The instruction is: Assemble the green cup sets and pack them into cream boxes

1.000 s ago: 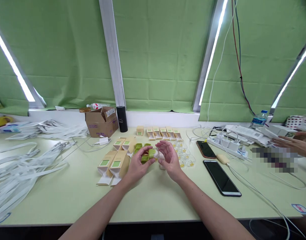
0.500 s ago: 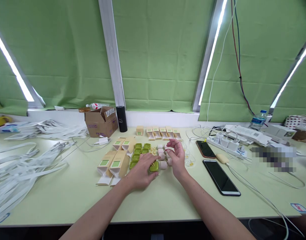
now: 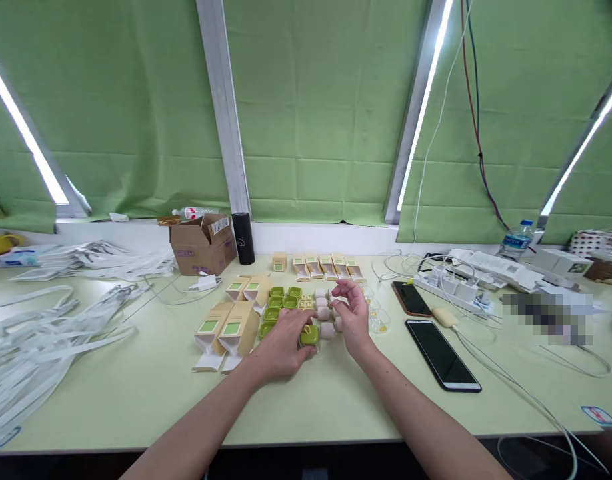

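Note:
My left hand [image 3: 287, 341] is closed on a small green box [image 3: 309, 335] with a pale yellow loop on top, at the table's middle. To its right, my right hand [image 3: 353, 319] hovers by the small pale pink blocks [image 3: 327, 330], its curved fingers and thumb apart. I see nothing between them, though part of the gap is hidden. Several open green boxes [image 3: 272, 313] stand in rows beyond my left hand, partly covered by it. Small yellow pieces [image 3: 306, 302] lie between those boxes and the blocks. Clear plastic cases [image 3: 380, 321] lie just right of my right hand.
Open-flapped beige cartons [image 3: 240, 327] stand left of my hands, with more small cartons [image 3: 326, 267] behind. A cardboard box [image 3: 202, 247] and black bottle [image 3: 243, 239] are at the back. White straps [image 3: 51, 353] cover the left; phones [image 3: 443, 355], cables and a power strip [image 3: 451, 288] lie right.
The yellow loop on the green box shows more clearly by my left fingertips, and the box has shifted very slightly. My right hand has barely moved. A hand at the far right edge has withdrawn.

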Motion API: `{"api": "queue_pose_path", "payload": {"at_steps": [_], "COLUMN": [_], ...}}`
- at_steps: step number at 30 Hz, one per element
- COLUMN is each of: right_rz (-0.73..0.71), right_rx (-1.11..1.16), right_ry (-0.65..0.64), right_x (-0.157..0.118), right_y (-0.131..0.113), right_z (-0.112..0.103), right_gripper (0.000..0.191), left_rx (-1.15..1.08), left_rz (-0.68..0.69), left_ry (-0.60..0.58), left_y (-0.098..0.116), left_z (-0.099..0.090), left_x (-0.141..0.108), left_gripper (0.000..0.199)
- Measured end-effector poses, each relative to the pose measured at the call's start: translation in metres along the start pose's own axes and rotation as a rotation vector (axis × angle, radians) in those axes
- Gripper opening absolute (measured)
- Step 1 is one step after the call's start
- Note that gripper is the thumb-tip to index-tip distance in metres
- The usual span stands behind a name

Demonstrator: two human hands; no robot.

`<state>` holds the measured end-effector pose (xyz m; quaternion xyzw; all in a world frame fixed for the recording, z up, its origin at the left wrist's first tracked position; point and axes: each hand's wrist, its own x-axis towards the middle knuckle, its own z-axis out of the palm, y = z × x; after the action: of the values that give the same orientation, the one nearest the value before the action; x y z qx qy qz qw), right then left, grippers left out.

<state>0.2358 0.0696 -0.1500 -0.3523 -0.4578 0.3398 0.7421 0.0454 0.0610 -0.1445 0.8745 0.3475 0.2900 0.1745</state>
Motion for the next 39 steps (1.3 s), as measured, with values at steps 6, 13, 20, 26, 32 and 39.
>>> {"api": "queue_pose_path", "payload": {"at_steps": [6,13,20,26,32,39], "right_rz": [-0.001,-0.032,-0.037,-0.052,-0.065,-0.061], "right_rx": [0.011,-0.019,-0.042,-0.048,-0.084,-0.101], "right_ry": [0.004,0.039,0.082,0.08,0.064,0.069], "right_x": [0.001,0.004,0.006,0.006,0.005,0.007], "right_y": [0.0,0.001,0.001,0.002,0.003,0.008], "right_z": [-0.001,-0.005,-0.004,-0.004,-0.005,-0.005], "right_gripper": [0.038,0.034,0.031,0.026,0.024,0.024], "left_rx": [0.026,-0.014,0.19,0.482,0.512,0.551], "left_rz": [-0.015,-0.012,-0.13,-0.206,-0.285,-0.322], "left_ry": [-0.048,0.242,0.317,0.015,-0.183,-0.23], "left_y": [-0.001,-0.012,-0.029,-0.054,-0.088,-0.108], "left_z": [0.0,-0.007,-0.026,-0.028,-0.016,0.001], "left_x": [0.0,0.01,0.041,0.088,0.135,0.154], "left_gripper": [0.061,0.035,0.03,0.038,0.027,0.033]}}
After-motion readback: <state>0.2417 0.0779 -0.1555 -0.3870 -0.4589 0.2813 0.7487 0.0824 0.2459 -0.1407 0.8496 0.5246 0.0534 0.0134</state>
